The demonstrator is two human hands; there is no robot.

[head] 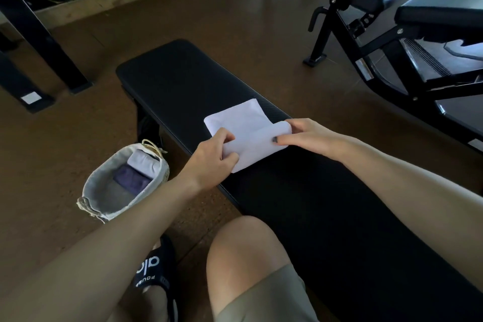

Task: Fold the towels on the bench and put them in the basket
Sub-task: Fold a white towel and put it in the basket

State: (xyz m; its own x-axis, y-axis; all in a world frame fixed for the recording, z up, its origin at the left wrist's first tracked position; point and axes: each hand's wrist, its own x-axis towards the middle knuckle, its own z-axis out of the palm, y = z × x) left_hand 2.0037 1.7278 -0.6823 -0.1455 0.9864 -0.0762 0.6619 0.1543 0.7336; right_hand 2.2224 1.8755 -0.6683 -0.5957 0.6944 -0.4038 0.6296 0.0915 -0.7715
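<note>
Towel (245, 128) seemingly half-folded between both hands

I am seeing a white towel (243, 136) of soft, matt cloth lying on the tabletop (180, 78), whose black padding is looking like faintly textured vinyl with a dull sheen. At lower left, the basket (115, 206) is showing a coarse woven outside and a pale cloth lining. The brown floor (235, 13) is looking smooth and slightly glossy.
</note>
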